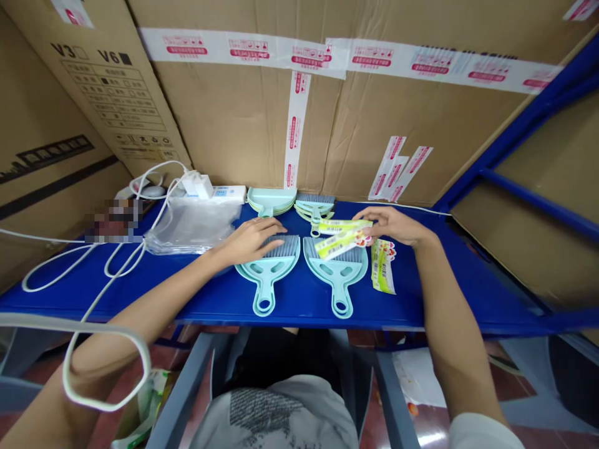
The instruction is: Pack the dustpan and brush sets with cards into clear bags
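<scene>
Two light-blue dustpan-and-brush sets lie side by side near the front edge of the table, handles towards me. My left hand (256, 241) is open, its fingers reaching over the upper left part of the left set (265, 277); whether they press on it I cannot tell. Above the right set (340, 279), my right hand (395, 226) pinches green-and-white label cards (340, 244), which are fanned apart and cover some of the grey bristles. Close to that hand, more label cards (384, 273) lie on the blue table (299, 305).
Behind are stacked dustpans (271, 199) and brushes (315, 204). Clear plastic bags (191, 227) lie at left, by a white power strip (229, 194). A white cable (110, 290) loops over the left side. Large cardboard boxes (243, 125) wall the back; a blue metal frame (524, 134) stands right.
</scene>
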`<act>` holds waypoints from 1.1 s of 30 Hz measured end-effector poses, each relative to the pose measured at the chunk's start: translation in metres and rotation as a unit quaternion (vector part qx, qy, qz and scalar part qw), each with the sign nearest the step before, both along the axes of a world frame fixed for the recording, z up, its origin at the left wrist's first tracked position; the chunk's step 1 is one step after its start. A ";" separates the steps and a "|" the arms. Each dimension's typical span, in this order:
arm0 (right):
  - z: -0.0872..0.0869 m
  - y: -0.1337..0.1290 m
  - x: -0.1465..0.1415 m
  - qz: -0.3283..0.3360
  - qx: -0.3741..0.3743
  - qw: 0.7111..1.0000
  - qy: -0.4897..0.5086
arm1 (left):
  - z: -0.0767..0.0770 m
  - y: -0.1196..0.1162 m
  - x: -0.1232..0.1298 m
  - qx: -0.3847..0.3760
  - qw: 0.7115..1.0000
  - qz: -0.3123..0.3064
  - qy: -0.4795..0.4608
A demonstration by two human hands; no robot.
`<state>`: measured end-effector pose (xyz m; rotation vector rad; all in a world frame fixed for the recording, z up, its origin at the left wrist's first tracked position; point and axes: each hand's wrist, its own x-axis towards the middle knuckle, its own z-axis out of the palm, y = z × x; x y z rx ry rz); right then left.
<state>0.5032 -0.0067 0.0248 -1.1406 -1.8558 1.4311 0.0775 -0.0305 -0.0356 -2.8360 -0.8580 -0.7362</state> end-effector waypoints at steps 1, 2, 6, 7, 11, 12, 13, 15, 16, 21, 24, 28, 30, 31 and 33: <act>-0.002 0.001 -0.003 0.011 -0.008 1.000 -0.023 | 0.000 0.000 0.000 0.000 1.000 -0.002 0.001; -0.004 0.002 -0.006 0.018 -0.012 0.999 -0.041 | 0.000 0.000 0.000 0.001 1.000 -0.003 0.002; -0.008 0.005 -0.011 0.023 -0.013 0.997 -0.079 | 0.000 0.000 0.000 0.001 1.000 -0.004 0.000; -0.009 0.005 -0.012 0.021 -0.013 0.996 -0.088 | 0.000 0.000 0.000 -0.001 1.000 -0.004 0.001; -0.008 0.007 -0.008 -0.011 0.028 0.990 -0.135 | 0.000 0.000 -0.001 -0.002 1.000 -0.003 0.001; -0.008 0.008 -0.006 -0.031 0.049 0.988 -0.143 | 0.000 -0.001 -0.001 -0.001 1.000 -0.001 -0.001; -0.007 0.008 -0.003 -0.055 0.073 0.985 -0.146 | 0.000 -0.001 -0.001 -0.001 1.000 0.002 -0.003; -0.005 0.009 0.001 -0.115 0.135 0.976 -0.128 | 0.000 -0.001 -0.001 -0.003 1.000 0.005 -0.005; -0.004 0.010 0.003 -0.147 0.170 0.969 -0.105 | 0.001 -0.001 0.000 -0.004 1.000 0.004 -0.007; 0.003 -0.002 -0.015 -0.193 0.269 0.943 0.037 | 0.006 -0.004 0.002 0.005 0.998 -0.012 -0.058; 0.005 -0.019 -0.048 -0.082 0.250 0.962 0.069 | 0.012 -0.010 0.006 0.037 0.993 -0.022 -0.114; 0.001 -0.041 -0.091 0.091 0.230 0.969 0.024 | 0.017 -0.020 0.013 0.073 0.985 -0.065 -0.142; -0.003 -0.046 -0.103 0.139 0.230 0.963 0.009 | 0.017 -0.024 0.016 0.054 0.986 -0.087 -0.129; -0.005 -0.046 -0.105 0.151 0.226 0.962 0.010 | 0.016 -0.025 0.017 0.043 0.987 -0.091 -0.125; -0.009 -0.044 -0.105 0.156 0.207 0.965 0.033 | 0.015 -0.025 0.017 0.030 0.988 -0.089 -0.126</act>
